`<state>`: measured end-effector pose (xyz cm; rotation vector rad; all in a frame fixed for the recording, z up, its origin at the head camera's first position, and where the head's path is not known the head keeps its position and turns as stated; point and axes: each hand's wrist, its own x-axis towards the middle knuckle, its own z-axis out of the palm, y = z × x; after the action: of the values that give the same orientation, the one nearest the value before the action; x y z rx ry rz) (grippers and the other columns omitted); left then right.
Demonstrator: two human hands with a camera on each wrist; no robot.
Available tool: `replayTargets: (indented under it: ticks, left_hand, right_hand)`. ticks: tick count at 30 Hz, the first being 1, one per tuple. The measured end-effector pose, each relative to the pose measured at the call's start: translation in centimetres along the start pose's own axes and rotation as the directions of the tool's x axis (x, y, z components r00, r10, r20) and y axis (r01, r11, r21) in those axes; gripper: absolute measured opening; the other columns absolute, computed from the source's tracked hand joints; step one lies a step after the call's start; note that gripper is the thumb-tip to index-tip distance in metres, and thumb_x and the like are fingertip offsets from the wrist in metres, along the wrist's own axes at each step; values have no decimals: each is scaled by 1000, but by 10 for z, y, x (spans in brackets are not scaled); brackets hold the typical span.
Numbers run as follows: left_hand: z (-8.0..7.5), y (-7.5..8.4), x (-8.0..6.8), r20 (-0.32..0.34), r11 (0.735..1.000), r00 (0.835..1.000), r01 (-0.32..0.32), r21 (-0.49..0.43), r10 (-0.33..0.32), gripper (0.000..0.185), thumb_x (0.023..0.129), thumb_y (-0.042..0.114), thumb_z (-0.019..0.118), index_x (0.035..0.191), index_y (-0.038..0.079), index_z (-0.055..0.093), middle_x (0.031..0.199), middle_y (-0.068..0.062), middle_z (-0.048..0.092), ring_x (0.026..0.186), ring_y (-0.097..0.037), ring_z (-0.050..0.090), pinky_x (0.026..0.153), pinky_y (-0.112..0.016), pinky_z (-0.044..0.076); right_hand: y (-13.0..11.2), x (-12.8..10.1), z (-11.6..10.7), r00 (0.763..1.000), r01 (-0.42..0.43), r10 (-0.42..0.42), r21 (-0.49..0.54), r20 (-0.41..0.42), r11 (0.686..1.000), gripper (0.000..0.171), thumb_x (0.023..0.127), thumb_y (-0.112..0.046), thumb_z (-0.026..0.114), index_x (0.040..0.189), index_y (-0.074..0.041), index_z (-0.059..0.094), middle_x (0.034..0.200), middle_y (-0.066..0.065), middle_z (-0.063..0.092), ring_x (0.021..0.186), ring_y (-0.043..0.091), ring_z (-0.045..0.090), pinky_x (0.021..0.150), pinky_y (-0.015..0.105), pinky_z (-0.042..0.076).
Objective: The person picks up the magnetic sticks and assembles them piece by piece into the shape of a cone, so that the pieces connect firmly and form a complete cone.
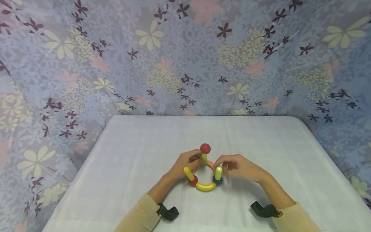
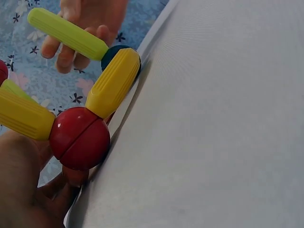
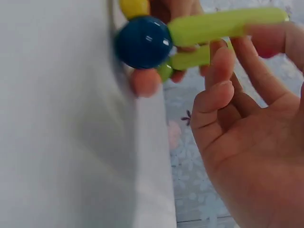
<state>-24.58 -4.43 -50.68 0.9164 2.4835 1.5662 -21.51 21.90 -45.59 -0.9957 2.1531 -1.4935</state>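
Observation:
A ring of toy building rods and balls stands on the table, with a yellow curved rod (image 1: 206, 187) in front and an orange curved rod (image 1: 210, 165) behind. A yellow stick (image 1: 188, 173) rises from a red ball (image 2: 80, 137), and a light green stick (image 1: 218, 173) from a blue ball (image 3: 144, 42). At the back, another green stick bears a red ball (image 1: 205, 148) on top. My left hand (image 1: 184, 165) pinches that back stick low down, near its green ball. My right hand (image 3: 259, 137) is around the front green stick, its fingers loosely bent beside it.
White cloth covers the table (image 1: 139, 145). Floral fabric (image 1: 185, 58) hangs behind it and at both sides. A dark wrist-worn device (image 1: 169, 213) sits at my left cuff, and another dark device (image 1: 263, 210) at my right cuff.

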Motion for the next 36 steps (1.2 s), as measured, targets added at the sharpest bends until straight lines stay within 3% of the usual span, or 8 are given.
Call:
replayTargets:
  ticks: [2,6,13,18,22,27,30,36]
  left_hand:
    - [0,0,1,-1,1000,1000,-5,-9,5,26,93,20,65,119,21,64,109,8,67,105,-9,61,89,-28,49]
    - [1,0,0,-4,1000,1000,8,-20,-9,26,93,19,65,118,21,65,109,8,67,104,-9,62,89,-29,49]
    - [-2,0,-2,-7,1000,1000,19,-21,-20,26,92,19,65,118,20,66,109,7,67,102,-9,62,88,-28,49]
    - [-1,1,-2,13,998,999,37,-41,-37,29,91,19,67,120,21,66,111,7,67,101,-10,63,89,-28,49]
    - [0,5,-2,27,996,998,63,-57,-62,31,91,18,68,122,21,65,111,7,67,96,-11,63,84,-28,51]
    - [-2,8,-3,33,998,999,5,-63,-2,31,90,14,69,120,18,66,110,7,67,96,-11,63,85,-27,50]
    - [-1,-2,-1,36,997,999,-39,-64,41,30,89,16,70,119,22,68,110,13,66,94,-9,63,83,-27,51]
    - [-1,-1,-1,32,998,999,-43,-54,44,29,89,17,70,117,23,69,109,14,66,90,-11,62,79,-28,52]
  right_hand:
    - [1,-4,2,999,9,-9,4,40,1000,29,88,-4,68,116,-6,63,99,8,64,75,24,57,63,33,51]
    - [3,-8,9,1000,4,-4,-20,1,1000,27,87,-13,73,112,-7,65,96,4,64,70,21,55,58,31,50]
    - [5,-5,20,995,16,-21,-54,-97,998,23,85,-10,73,107,-10,68,91,4,65,65,20,52,54,29,46]
    - [-11,-3,23,990,-8,-3,-82,-138,997,21,85,-11,74,104,-16,70,90,4,66,64,19,51,53,27,44]
    - [-20,-2,25,989,-20,8,-81,-150,997,21,85,-11,74,105,-14,71,90,4,66,63,19,52,53,27,45]
    - [-4,0,26,987,-44,29,-93,-157,995,22,85,-16,74,107,-12,71,91,1,66,64,19,53,53,26,44]
    - [9,0,25,987,-54,36,-107,-158,993,25,85,-21,74,108,-11,71,92,-1,67,64,18,53,53,27,45]
    - [9,0,24,984,-68,44,-137,-170,988,28,86,-28,74,109,-14,71,91,-3,67,63,17,54,52,28,45]
